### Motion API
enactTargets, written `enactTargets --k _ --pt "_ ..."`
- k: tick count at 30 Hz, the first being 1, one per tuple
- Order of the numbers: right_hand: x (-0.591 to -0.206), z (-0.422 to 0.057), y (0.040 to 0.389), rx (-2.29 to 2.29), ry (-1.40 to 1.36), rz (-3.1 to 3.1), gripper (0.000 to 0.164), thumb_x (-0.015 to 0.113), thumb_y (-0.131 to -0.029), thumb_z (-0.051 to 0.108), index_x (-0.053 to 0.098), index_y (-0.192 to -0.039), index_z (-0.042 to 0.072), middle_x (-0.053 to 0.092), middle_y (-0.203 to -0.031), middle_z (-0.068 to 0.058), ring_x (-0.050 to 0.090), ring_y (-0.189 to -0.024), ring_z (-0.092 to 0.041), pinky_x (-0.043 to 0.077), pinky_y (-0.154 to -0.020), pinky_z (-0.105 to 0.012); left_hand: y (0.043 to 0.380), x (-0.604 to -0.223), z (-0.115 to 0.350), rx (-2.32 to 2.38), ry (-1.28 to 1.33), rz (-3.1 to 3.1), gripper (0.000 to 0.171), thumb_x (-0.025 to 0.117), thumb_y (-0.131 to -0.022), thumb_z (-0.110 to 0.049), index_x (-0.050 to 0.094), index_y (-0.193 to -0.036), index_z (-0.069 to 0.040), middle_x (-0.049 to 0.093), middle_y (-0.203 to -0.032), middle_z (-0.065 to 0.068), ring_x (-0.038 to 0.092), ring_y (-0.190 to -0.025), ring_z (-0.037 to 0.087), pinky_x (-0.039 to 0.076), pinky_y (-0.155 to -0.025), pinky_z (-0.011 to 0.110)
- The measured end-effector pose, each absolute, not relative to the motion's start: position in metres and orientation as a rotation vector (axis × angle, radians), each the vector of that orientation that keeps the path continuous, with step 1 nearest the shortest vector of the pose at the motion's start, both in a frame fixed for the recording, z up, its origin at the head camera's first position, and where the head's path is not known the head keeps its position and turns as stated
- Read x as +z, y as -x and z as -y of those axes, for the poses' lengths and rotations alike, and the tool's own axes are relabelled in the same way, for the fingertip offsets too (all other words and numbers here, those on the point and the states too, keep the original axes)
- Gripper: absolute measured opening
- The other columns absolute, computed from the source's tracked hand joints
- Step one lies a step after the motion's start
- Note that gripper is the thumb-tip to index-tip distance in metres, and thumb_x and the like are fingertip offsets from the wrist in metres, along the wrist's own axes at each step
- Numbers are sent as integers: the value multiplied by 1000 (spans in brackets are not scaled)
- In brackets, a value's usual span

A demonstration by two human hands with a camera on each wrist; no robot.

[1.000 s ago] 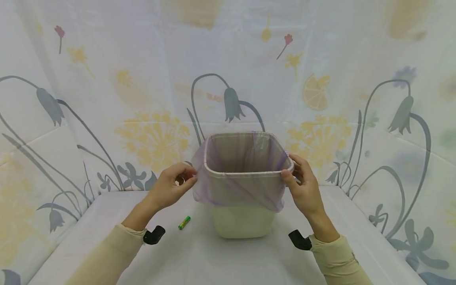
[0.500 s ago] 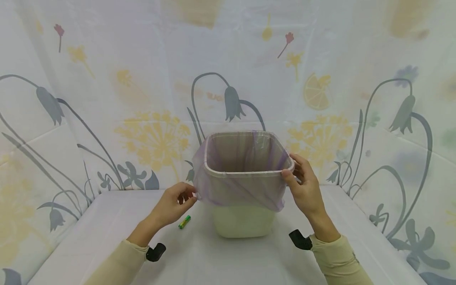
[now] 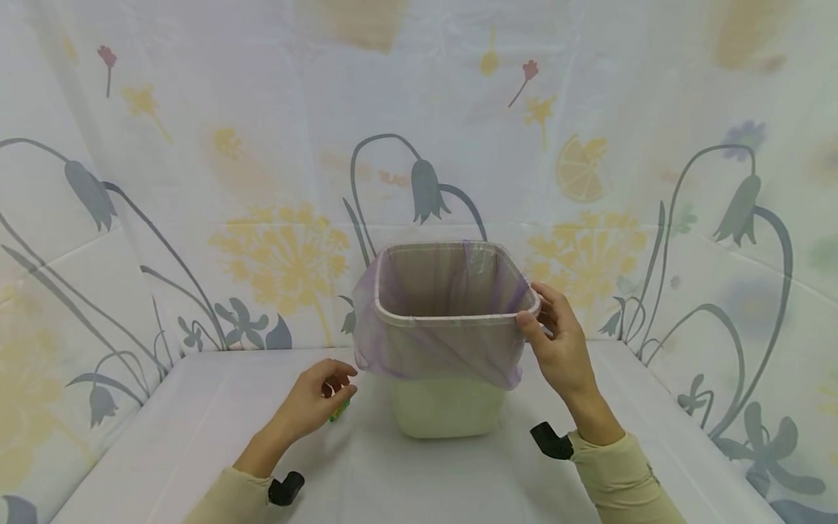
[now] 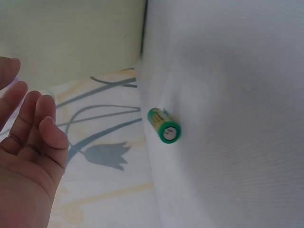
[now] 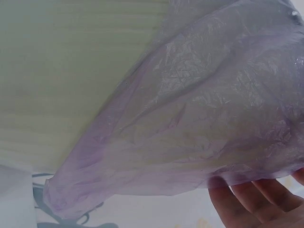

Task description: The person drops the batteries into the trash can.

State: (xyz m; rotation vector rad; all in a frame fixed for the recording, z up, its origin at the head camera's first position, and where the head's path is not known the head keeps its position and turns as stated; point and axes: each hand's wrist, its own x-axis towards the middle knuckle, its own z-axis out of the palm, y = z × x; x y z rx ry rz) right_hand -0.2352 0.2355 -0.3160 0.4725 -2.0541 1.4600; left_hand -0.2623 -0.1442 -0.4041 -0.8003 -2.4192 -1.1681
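Note:
A pale green waste bin (image 3: 448, 416) stands upright on the table. A thin, see-through purple bin liner (image 3: 439, 353) lines it and is folded out over the rim, hanging down its outside. My right hand (image 3: 561, 349) grips the bin's rim at the right corner through the liner, thumb at the front and fingers along the side; its fingertips touch the purple film (image 5: 190, 114) in the right wrist view. Left of the bin, my left hand (image 3: 310, 404) is free of the liner, fingers loosely bent. Partly behind it lies a green and yellow battery (image 4: 164, 126), on the table.
White cloth covers the table (image 3: 419, 487). A flower-printed curtain (image 3: 281, 145) rises behind the bin and along both sides. Black wrist cameras sit on both cuffs, the left camera (image 3: 286, 488) and the right camera (image 3: 551, 441).
My left hand has moved down from the liner's left side, let go of its edge, and now partly covers the battery in the head view. The right hand and the bin have stayed put.

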Motion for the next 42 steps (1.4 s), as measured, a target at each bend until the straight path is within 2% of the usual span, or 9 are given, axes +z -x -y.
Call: enactTargets --k 8,12,17,23,32,42 --pt "-316 -235 235 1481 -443 2059 51 59 -95 12 43 -142 17 53 -126 -12 53 -113 -20 47 -82 -18 261 -418 148 -1169 780 2427 21 73 -80 -5 66 -100 -9 57 -80 -8 54 -70 6 50 -62 31" --pt "-316 -236 235 1476 -439 2066 51 59 -95 13 42 -142 17 53 -126 -12 53 -114 -22 47 -82 -18 260 -421 150 -1191 748 2458 23 74 -80 -5 66 -101 -8 58 -82 -2 53 -69 6 49 -62 29" --pt "-316 -236 236 1477 -439 2066 50 59 -95 13 42 -142 17 53 -126 -12 53 -113 -20 47 -82 -18 258 -422 152 -1184 703 2522 25 74 -81 -6 66 -103 -12 58 -86 7 53 -71 8 46 -62 25" --pt "-316 -236 236 1475 -441 2066 50 59 -95 13 43 -142 17 53 -127 -13 53 -112 -15 47 -83 -18 258 -425 154 -1134 729 2582 25 75 -81 -12 66 -104 -5 56 -86 8 55 -72 15 45 -62 25" --pt "-316 -237 234 1473 -442 2065 50 59 -95 12 43 -142 17 53 -127 -14 54 -112 -19 47 -82 -18 260 -430 157 -1160 665 2720 35 80 -76 -16 65 -105 -4 57 -87 6 54 -76 20 44 -64 26" --pt "-315 -235 235 1469 -448 2068 50 59 -95 13 42 -142 17 53 -128 -13 54 -112 -18 47 -82 -18 264 -431 162 -1211 534 2828 37 84 -72 -17 65 -101 -5 55 -83 6 51 -72 17 43 -59 28"
